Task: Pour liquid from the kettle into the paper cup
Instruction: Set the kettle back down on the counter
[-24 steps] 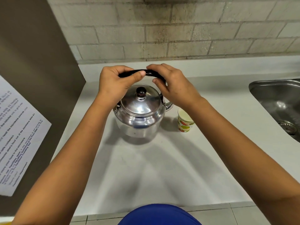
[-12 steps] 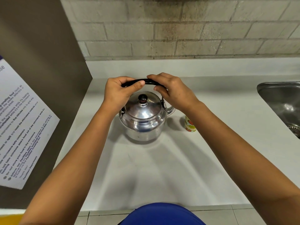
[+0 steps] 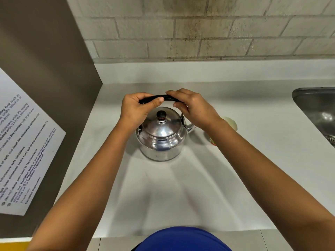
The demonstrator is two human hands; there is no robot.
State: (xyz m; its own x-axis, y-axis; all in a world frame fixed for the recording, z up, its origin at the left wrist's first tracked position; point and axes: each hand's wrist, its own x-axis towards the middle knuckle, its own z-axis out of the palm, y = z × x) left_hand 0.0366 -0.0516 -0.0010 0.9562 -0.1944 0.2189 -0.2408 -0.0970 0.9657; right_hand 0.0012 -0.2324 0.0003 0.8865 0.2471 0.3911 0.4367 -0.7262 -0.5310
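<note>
Two hands were on the black handle (image 3: 159,98) that arched over the steel kettle (image 3: 161,136): the left hand (image 3: 137,110) was clenched around its left end, thumb laid along the front, and the right hand (image 3: 192,107) gripped its right end with the fingers curled over the top. The kettle stood upright on the pale counter (image 3: 181,187), lid (image 3: 161,124) seated with its dark knob (image 3: 161,115) in the middle, and the short spout (image 3: 190,127) pointed right. The paper cup (image 3: 228,124) stood just beside the spout on that side, mostly hidden behind the right wrist, so only part of its pale rim and a bit of its printed base showed. A steel sink (image 3: 315,109) lay well apart at the right edge, and a printed notice (image 3: 23,151) hung on the brown panel to the left.

No pouring appeared to have begun. The main risk seemed to be the cup: it looked light, and the right forearm passed directly over it, so a swing of that arm during the lift could knock it over. A short spout might also release liquid suddenly if the kettle tipped fast, overshooting the narrow rim. The lid did not look latched and could slide off at a steep tilt. Whether the metal was hot could not be told.
</note>
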